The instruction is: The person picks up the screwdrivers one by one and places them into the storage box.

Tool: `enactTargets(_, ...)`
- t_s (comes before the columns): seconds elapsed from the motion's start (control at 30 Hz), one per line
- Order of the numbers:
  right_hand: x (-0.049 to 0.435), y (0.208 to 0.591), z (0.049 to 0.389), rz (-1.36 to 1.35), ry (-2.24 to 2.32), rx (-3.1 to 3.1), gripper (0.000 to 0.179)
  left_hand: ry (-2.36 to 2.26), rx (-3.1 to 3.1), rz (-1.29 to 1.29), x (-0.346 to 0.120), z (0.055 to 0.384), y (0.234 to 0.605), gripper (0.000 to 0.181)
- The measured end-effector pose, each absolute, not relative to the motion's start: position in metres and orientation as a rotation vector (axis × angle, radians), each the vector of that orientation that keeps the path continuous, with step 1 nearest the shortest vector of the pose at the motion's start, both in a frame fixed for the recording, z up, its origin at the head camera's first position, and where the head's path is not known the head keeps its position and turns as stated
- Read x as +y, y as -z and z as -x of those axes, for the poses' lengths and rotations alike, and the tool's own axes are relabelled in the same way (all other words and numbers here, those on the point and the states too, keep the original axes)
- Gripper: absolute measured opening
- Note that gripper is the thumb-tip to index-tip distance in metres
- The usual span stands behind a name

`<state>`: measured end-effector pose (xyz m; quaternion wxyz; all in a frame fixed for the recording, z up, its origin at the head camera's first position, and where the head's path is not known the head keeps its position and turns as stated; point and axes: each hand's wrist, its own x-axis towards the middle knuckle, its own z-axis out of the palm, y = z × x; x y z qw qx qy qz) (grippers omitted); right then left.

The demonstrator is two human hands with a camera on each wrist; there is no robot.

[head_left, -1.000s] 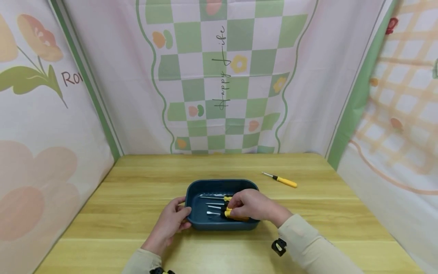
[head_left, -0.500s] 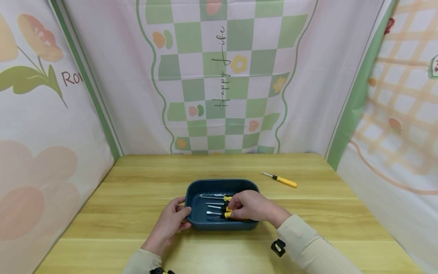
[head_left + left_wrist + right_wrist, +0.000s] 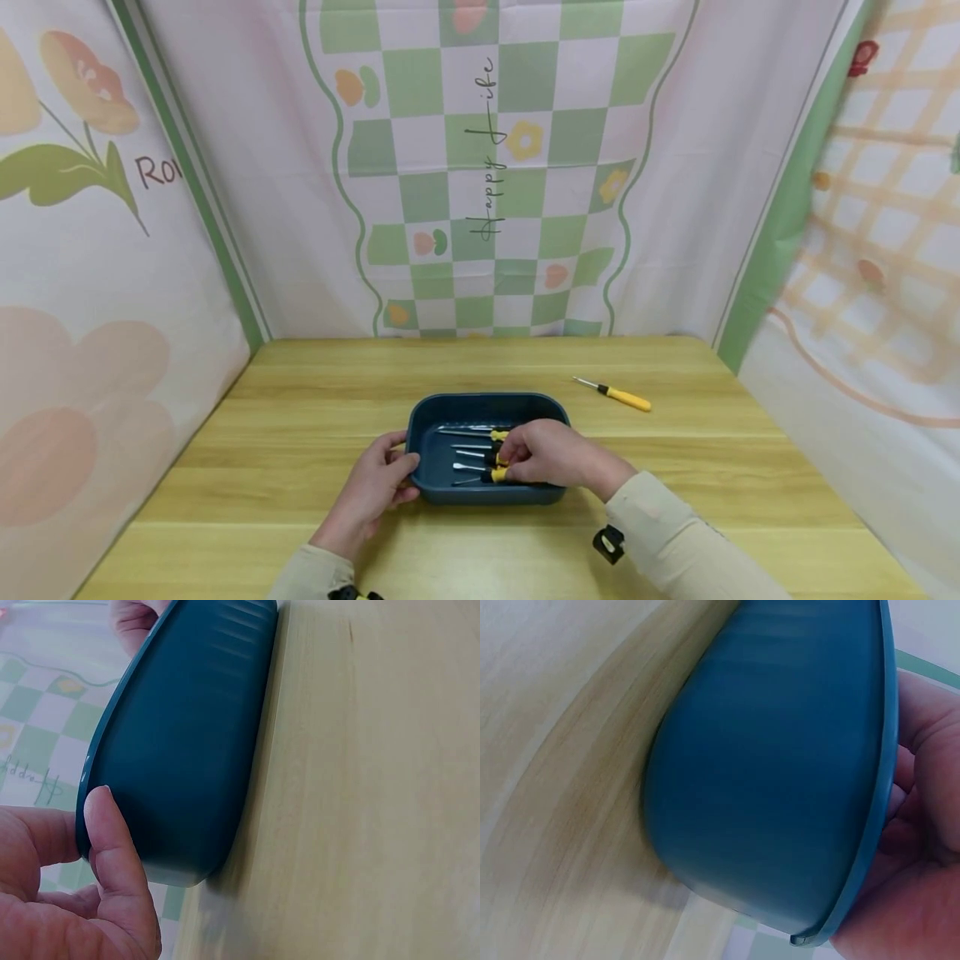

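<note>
A dark blue plastic box (image 3: 487,496) holds several screwdrivers (image 3: 472,447) with yellow and black handles, shafts pointing left. My left hand (image 3: 381,477) grips the box's left end, the thumb over the rim. In the left wrist view, the left hand (image 3: 97,892) pinches the wall at a corner. Inside the right half of the box, my right hand (image 3: 551,454) holds a screwdriver (image 3: 498,474) by its yellow handle near the front wall, fingers curled. Most handles are hidden under that hand. The right wrist view shows its curled fingers (image 3: 900,817) behind the box wall.
One yellow-handled screwdriver (image 3: 628,399) lies on the wooden table (image 3: 315,400), behind and right of the box. Patterned cloth (image 3: 480,167) hangs at the back and both sides of the table.
My right hand has moved slightly down toward the front wall, covering more of the nearest handles. The left hand and the box stay in place.
</note>
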<state>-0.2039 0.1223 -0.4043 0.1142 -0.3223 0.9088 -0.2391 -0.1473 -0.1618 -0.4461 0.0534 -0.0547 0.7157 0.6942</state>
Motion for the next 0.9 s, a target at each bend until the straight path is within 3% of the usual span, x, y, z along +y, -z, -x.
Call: enactTargets(0.9,0.1227,0.4060,0.2000,0.942,0.706,2.671,0.015,-2.108,2.176,0.160,-0.1629,0.1476,0.4475,0.049)
